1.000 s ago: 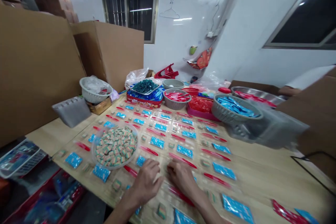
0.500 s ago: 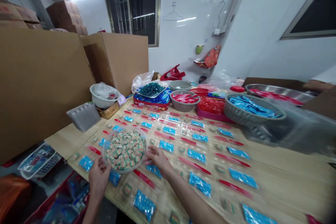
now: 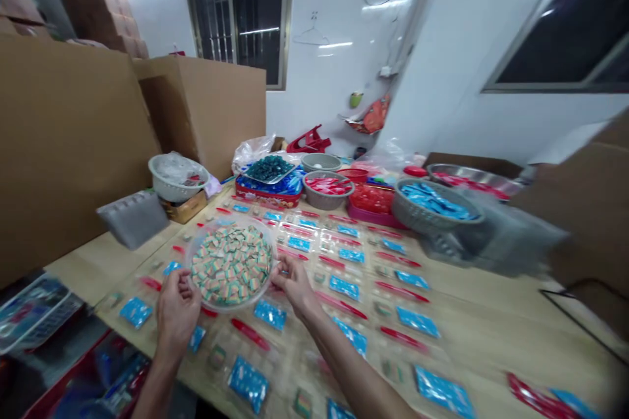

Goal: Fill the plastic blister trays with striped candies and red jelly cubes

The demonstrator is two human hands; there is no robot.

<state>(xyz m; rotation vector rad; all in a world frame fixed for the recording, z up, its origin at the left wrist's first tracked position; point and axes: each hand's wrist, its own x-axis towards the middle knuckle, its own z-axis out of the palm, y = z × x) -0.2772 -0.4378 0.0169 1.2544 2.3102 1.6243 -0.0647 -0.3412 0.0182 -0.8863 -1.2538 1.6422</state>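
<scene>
White walls (image 3: 442, 118) back our pale wooden table (image 3: 491, 314), over whose left side our left hand (image 3: 177, 308) and right hand (image 3: 296, 286) pinch a round translucent plastic bowl (image 3: 230, 307) of green-striped blocks (image 3: 233, 265) by opposite edges.

At the lower left of the frame, the left hand (image 3: 177, 309) and slender left forearm (image 3: 158, 376) were bare; near the lower centre, the right hand (image 3: 297, 289) and long, tapering right forearm (image 3: 351, 366) were bare too
</scene>
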